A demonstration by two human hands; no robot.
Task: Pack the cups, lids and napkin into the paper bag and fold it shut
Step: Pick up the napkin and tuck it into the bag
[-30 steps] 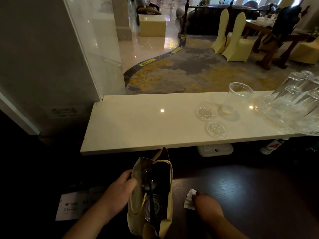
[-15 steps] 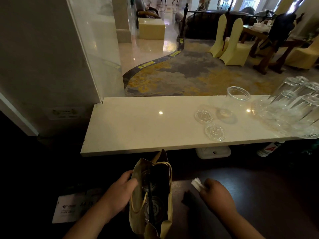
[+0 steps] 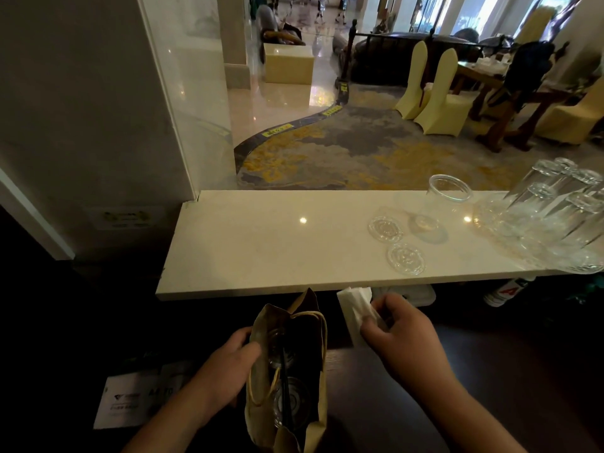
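Note:
A tan paper bag (image 3: 318, 410) with cord handles stands open on the dark lower counter. Clear plastic cups (image 3: 292, 402) and a black straw show inside it. My left hand (image 3: 228, 367) grips the bag's left wall at the rim. My right hand (image 3: 397, 331) pinches a white folded napkin (image 3: 353, 305), held in the air just right of the bag's mouth. On the pale stone ledge (image 3: 261, 250) beyond lie two clear flat lids (image 3: 385, 228) (image 3: 406, 258) and one clear cup (image 3: 439, 204) standing upright.
A cluster of several upturned drinking glasses (image 3: 555, 214) fills the ledge's right end. A white printed card (image 3: 130, 400) lies on the dark counter to the left. A glass panel and a wall rise at the left. A white object sits under the ledge's edge.
My right hand has picked the napkin up off the dark counter and raised it beside the bag's mouth. My left hand has kept its hold on the bag.

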